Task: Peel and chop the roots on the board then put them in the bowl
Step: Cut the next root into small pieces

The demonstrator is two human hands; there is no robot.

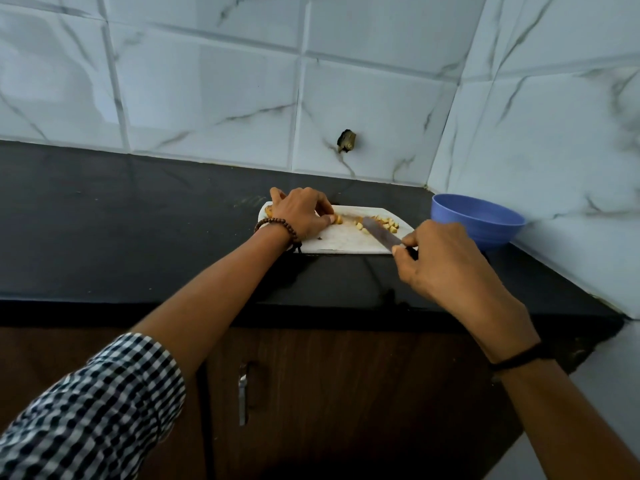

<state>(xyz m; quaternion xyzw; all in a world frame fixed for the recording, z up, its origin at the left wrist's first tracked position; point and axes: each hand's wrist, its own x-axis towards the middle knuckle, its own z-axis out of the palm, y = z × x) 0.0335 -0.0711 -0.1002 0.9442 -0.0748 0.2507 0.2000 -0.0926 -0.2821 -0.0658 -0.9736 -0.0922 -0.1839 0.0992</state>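
A white cutting board (pixel 346 240) lies on the black counter. My left hand (pixel 301 211) holds a yellowish root (pixel 337 220) down on the board's left half, fingers curled over it; most of the root is hidden under the hand. My right hand (pixel 446 261) grips the handle of a knife (pixel 381 233), whose blade points left across the board. Its tip lies among several small chopped root pieces (pixel 384 223) near the board's far right corner. A blue bowl (pixel 476 218) stands just right of the board, and its inside is not visible.
The black counter (pixel 138 220) stretches wide to the left. Marble-look tiled walls meet in a corner behind the bowl. A hole (pixel 346 141) marks the back wall. Below the counter edge is a brown cabinet door with a metal handle (pixel 243 393).
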